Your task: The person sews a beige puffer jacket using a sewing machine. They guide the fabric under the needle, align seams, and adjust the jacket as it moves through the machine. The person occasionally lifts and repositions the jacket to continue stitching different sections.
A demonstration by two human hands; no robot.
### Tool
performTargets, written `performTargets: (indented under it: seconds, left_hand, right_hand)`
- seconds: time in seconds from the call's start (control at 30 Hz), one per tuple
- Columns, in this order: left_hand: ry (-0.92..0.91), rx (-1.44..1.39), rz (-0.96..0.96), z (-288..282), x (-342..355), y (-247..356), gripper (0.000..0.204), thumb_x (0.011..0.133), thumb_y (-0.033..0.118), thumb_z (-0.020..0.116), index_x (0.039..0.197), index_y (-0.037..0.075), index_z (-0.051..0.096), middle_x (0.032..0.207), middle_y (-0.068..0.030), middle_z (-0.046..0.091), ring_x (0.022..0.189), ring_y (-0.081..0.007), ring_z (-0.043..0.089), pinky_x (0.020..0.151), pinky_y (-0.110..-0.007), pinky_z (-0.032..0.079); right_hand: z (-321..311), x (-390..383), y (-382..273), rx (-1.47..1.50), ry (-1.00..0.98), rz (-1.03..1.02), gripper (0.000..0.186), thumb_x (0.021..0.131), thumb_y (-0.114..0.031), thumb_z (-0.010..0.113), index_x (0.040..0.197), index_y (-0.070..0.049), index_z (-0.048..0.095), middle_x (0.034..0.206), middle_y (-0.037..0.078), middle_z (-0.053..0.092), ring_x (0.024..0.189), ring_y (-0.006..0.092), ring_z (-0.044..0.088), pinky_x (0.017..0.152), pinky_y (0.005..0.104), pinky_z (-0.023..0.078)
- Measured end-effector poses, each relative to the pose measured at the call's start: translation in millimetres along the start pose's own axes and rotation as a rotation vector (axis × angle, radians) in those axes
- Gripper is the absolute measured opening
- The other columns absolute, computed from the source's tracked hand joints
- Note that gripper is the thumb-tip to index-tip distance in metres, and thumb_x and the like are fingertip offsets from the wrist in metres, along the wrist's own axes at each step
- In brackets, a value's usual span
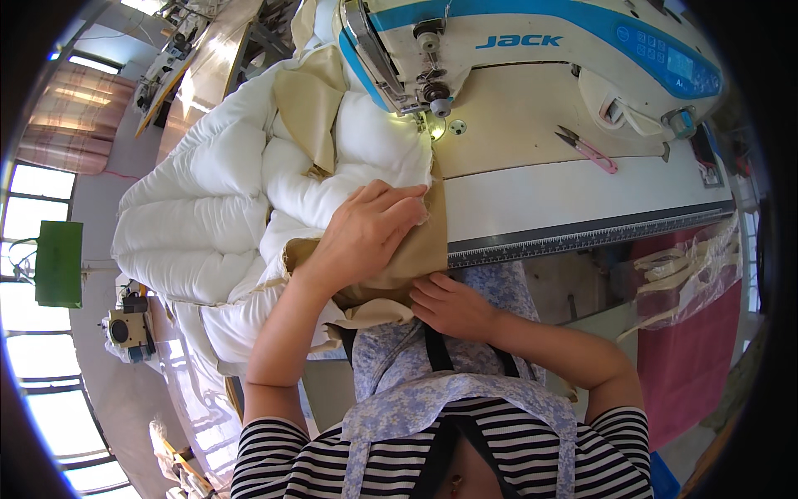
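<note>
A puffy white quilted piece (199, 200) with tan fabric (432, 224) along its right edge lies under the sewing machine head (436, 104). My left hand (370, 229) rests on top, fingers curled and pinching the seam where the white padding meets the tan fabric. Closer to my body, my right hand (453, 308) grips the lower edge of that tan fabric at the table's front edge, its fingertips partly hidden. A loose tan flap (309, 108) lies over the white padding on the far side. The machine's small lamp lights the needle area.
Pink-handled thread snips (590, 151) lie on the machine bed, right of the needle. A ruler strip (582, 245) runs along the front edge. A clear plastic bag (690, 266) hangs at the right by a pink cloth (694, 358). Another table (208, 66) stands at the far left.
</note>
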State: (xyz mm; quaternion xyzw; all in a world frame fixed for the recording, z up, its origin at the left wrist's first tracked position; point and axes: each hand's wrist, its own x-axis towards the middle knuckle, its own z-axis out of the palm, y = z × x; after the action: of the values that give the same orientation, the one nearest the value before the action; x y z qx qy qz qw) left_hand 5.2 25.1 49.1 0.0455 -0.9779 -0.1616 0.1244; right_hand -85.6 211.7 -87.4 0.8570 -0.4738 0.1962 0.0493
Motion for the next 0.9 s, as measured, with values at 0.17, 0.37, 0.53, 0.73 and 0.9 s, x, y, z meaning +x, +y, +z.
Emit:
performTargets:
  seconds: [0.17, 0.37, 0.53, 0.73, 0.9]
  left_hand:
    - [-0.023, -0.018, 0.018, -6.9, 7.2, 0.4, 0.012, 0.086, 0.004, 0.064, 0.098, 0.005, 0.064, 0.121, -0.0037, 0.069, 0.094, -0.0276, 0.060, 0.082, -0.038, 0.052]
    - [-0.112, 0.075, 0.067, 1.4, 12.1, 7.6, 0.015, 0.085, 0.003, 0.064, 0.100, 0.007, 0.062, 0.122, -0.0049, 0.068, 0.114, -0.0301, 0.060, 0.099, -0.043, 0.048]
    - [-0.194, 0.140, 0.030, 6.1, 11.6, 8.1, 0.011, 0.091, 0.007, 0.061, 0.103, 0.007, 0.062, 0.124, -0.0046, 0.067, 0.134, -0.0324, 0.050, 0.115, -0.061, 0.029]
    - [-0.255, 0.015, -0.077, 3.1, 9.9, 3.2, 0.013, 0.099, 0.011, 0.057, 0.111, 0.008, 0.061, 0.127, -0.0048, 0.066, 0.134, -0.0333, 0.051, 0.113, -0.067, 0.025]
    - [-0.270, -0.010, -0.078, 3.3, 13.5, -5.8, 0.019, 0.099, 0.012, 0.056, 0.117, 0.008, 0.061, 0.121, -0.0052, 0.069, 0.132, -0.0333, 0.053, 0.111, -0.066, 0.028]
  right_hand:
    - [-12.6, -6.4, -35.9, 0.780, -0.074, 0.146, 0.015, 0.091, -0.023, 0.064, 0.096, -0.010, 0.060, 0.081, 0.009, 0.065, 0.080, 0.0313, 0.065, 0.080, 0.0421, 0.053]
    - [-33.4, -9.1, -45.3, 1.108, 0.058, 0.289, 0.012, 0.091, -0.021, 0.068, 0.098, -0.014, 0.062, 0.081, 0.007, 0.066, 0.077, 0.0259, 0.066, 0.067, 0.0384, 0.052]
    - [-30.4, -12.8, -44.9, 1.152, -0.004, 0.289, 0.015, 0.086, -0.018, 0.068, 0.101, -0.016, 0.065, 0.092, 0.004, 0.068, 0.086, 0.0240, 0.067, 0.072, 0.0344, 0.053]
    - [-28.7, -15.6, -42.8, 1.159, -0.039, 0.283, 0.018, 0.087, -0.016, 0.063, 0.105, -0.017, 0.065, 0.096, 0.003, 0.067, 0.091, 0.0226, 0.066, 0.076, 0.0322, 0.052]
    - [-36.2, -12.9, -37.5, 1.138, -0.012, 0.313, 0.017, 0.087, -0.015, 0.065, 0.104, -0.016, 0.065, 0.091, 0.004, 0.068, 0.082, 0.0227, 0.067, 0.070, 0.0322, 0.052]
